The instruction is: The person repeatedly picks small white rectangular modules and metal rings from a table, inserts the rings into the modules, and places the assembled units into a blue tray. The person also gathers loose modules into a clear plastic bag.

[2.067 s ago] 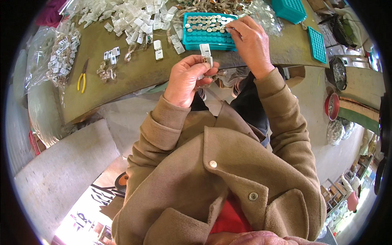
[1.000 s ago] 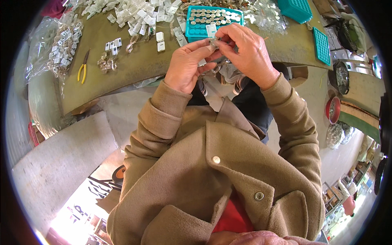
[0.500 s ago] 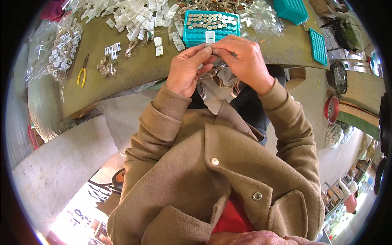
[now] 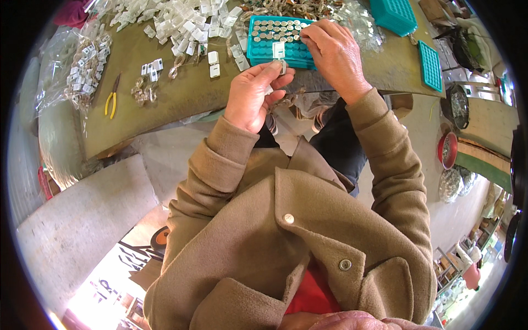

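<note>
In my left hand, between thumb and fingers, is a small white plastic case with its lid folded open, in front of the teal tray. The tray has round pockets, and its far rows hold silver button cells. My right hand reaches over the tray's right side. Its thumb and forefinger are pinched together at the cells; whatever is between the tips is hidden.
Many white plastic cases lie heaped behind and left of the tray. Yellow-handled pliers rest at the left, near a plastic bag. Stacked teal trays and one single tray are at the right.
My right hand has left the white case and moved right and away from me to the button cells. My left hand has kept the case, which has shifted slightly.
</note>
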The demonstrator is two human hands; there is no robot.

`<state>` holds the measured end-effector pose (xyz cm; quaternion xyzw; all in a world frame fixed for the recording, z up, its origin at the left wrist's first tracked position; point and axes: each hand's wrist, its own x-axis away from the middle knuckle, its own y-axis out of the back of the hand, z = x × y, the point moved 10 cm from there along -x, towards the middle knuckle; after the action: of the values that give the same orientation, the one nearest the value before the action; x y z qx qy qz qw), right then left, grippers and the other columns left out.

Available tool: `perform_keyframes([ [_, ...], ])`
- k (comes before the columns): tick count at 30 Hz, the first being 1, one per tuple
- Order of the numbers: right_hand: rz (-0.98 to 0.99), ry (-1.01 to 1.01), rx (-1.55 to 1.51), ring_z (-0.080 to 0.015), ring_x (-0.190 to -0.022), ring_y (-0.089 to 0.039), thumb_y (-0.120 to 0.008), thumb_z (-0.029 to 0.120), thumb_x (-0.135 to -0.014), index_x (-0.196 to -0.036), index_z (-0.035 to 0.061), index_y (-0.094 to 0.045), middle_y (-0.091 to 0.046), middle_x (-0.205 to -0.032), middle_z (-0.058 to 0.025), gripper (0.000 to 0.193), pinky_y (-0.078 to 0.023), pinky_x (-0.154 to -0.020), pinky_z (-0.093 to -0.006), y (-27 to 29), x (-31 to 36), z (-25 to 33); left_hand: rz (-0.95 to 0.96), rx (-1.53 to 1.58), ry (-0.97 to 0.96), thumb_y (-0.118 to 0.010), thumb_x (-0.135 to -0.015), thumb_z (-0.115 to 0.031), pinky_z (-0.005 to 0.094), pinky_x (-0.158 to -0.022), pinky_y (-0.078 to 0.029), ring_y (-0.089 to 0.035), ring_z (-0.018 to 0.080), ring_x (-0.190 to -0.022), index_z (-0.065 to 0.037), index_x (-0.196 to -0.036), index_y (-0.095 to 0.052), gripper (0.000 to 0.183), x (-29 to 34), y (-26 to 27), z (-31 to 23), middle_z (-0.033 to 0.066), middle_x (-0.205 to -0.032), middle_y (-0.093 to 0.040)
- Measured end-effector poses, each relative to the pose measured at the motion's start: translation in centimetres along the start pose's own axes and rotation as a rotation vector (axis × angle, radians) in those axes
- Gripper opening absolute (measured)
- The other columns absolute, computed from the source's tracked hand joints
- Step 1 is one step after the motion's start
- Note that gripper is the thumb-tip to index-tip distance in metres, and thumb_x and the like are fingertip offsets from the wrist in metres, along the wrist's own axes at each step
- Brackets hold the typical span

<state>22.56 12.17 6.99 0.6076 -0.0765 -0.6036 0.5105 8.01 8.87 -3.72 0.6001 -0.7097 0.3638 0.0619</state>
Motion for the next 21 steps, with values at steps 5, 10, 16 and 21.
perform_keyframes([
  [5,0.038,-0.101,-0.235,-0.0274,-0.082,-0.064,-0.066,0.006,-0.087,-0.097,0.0062,-0.066,-0.064,-0.086,-0.0077,0.01,-0.05,-0.072,-0.0386,0.6,-0.1,0.3,0.047,0.062,-0.008,-0.063,-0.097,-0.016,0.0175,-0.071,-0.056,-0.068,0.0113,-0.103,-0.003,-0.119,-0.064,0.026,0.2,-0.1,-0.3,0.0085,-0.115,-0.07],
  [10,0.066,-0.276,-0.622,-0.0202,-0.082,-0.065,-0.066,0.0,-0.086,-0.1,0.0022,-0.065,-0.065,-0.088,-0.0075,0.014,-0.052,-0.068,-0.032,0.2,0.9,1.8,0.054,0.016,-0.056,-0.064,-0.095,-0.014,0.02,-0.074,-0.055,-0.067,0.0118,-0.1,-0.002,-0.117,-0.066,0.025,0.8,-0.5,-0.7,0.0063,-0.11,-0.07],
  [16,-0.003,-0.123,-0.472,-0.0268,-0.082,-0.064,-0.067,0.0,-0.083,-0.097,0.0051,-0.066,-0.066,-0.088,-0.0075,0.015,-0.052,-0.073,-0.0356,0.9,1.3,4.0,0.051,0.013,-0.06,-0.067,-0.094,-0.015,0.021,-0.072,-0.054,-0.067,0.011,-0.095,-0.002,-0.115,-0.068,0.025,1.5,-0.4,-0.7,0.0051,-0.106,-0.071],
  [21,-0.004,0.023,-0.354,-0.03,-0.081,-0.061,-0.066,0.0,-0.082,-0.094,0.0068,-0.065,-0.065,-0.086,-0.0071,0.014,-0.049,-0.075,-0.0387,1.2,1.6,5.7,0.046,0.047,-0.089,-0.068,-0.093,-0.013,0.0209,-0.074,-0.054,-0.067,0.0107,-0.095,-0.002,-0.119,-0.067,0.028,1.4,-0.1,-0.2,0.0047,-0.105,-0.071],
])
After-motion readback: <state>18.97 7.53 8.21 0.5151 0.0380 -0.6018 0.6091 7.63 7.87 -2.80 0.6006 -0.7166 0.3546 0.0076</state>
